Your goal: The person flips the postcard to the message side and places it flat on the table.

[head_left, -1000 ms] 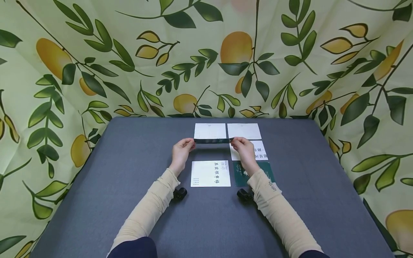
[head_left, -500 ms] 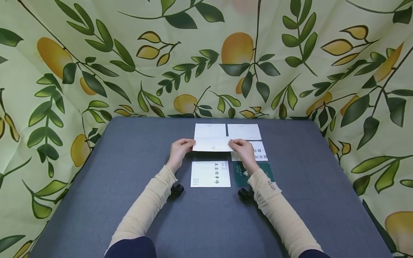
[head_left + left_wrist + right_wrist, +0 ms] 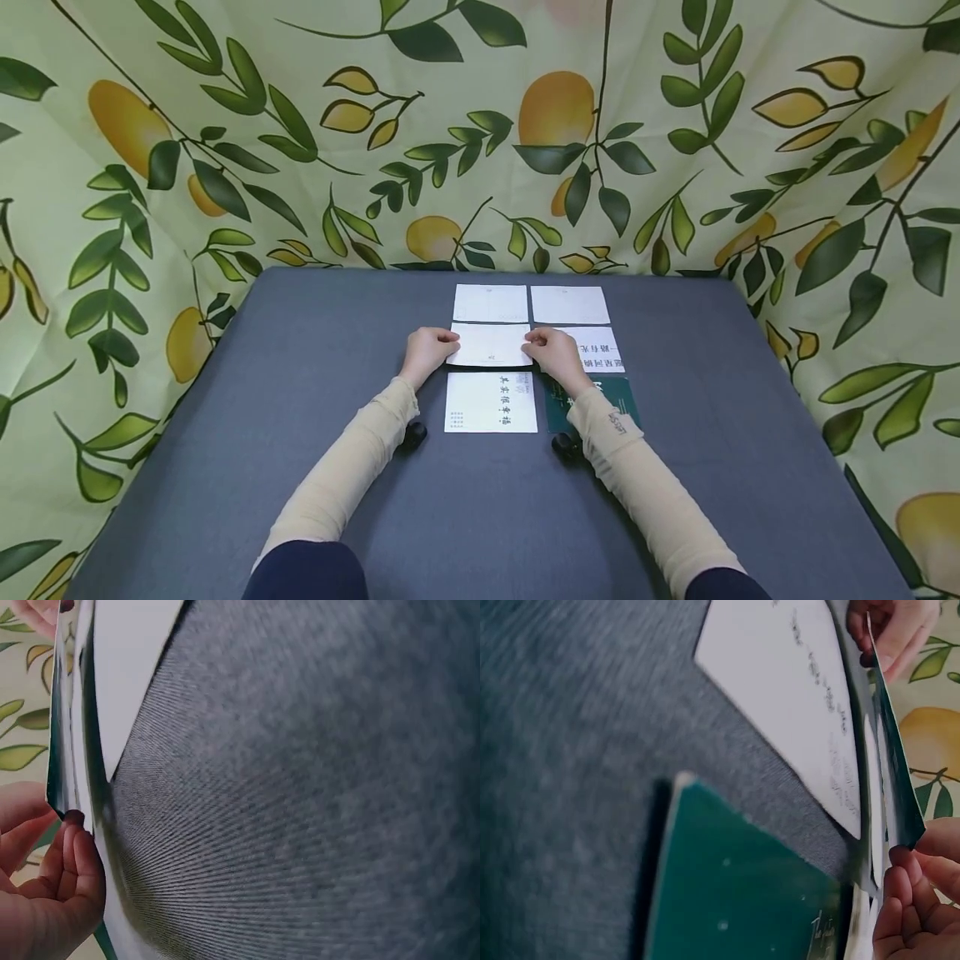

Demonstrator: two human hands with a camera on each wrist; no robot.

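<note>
Between my two hands is a postcard (image 3: 489,344), white face up and dark green underneath. My left hand (image 3: 427,352) pinches its left edge, and my right hand (image 3: 555,353) pinches the right edge. Both wrist views show it edge-on, low over the table, with its green side (image 3: 901,769) toward the right wrist camera's right. Nearest me lies a white card with black characters (image 3: 491,403). Beside that, a green card (image 3: 618,396) is partly hidden under my right wrist. A lettered white card (image 3: 600,350) lies right of the held one, overlapped by my right hand.
Two white cards, one at left (image 3: 491,303) and one at right (image 3: 571,305), lie side by side toward the far edge of the grey tabletop (image 3: 322,333). Behind the table hangs a leaf-and-fruit patterned cloth (image 3: 450,125). Black wrist cameras (image 3: 415,434) sit under both forearms.
The postcard was tilted with its dark green side showing, then swung to show its white face. Both hands have lowered it toward the table, between the far left card and the near left one.
</note>
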